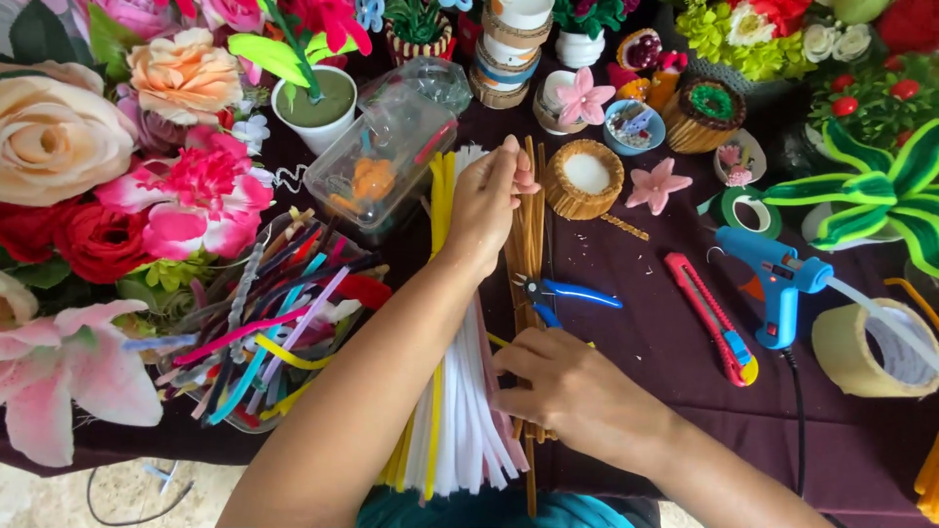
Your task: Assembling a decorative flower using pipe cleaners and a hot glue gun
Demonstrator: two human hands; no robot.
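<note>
Centre of frame: the left hand (489,200) rests with fingers curled and pinched on the upper ends of the pipe cleaners (460,420), a flat bundle of white, yellow, pink and brown stems lying lengthwise on the desk (646,342), which has a dark maroon cover. Lower centre: the right hand (562,386) lies on the lower part of the same bundle, fingers bent and pressing into the stems; whether it grips any single stem cannot be told. Blue-handled pliers (562,291) lie just beside the brown stems, between the two hands. Right of centre: a red utility knife (712,318) and a blue glue gun (778,284), apart from both hands.
</note>
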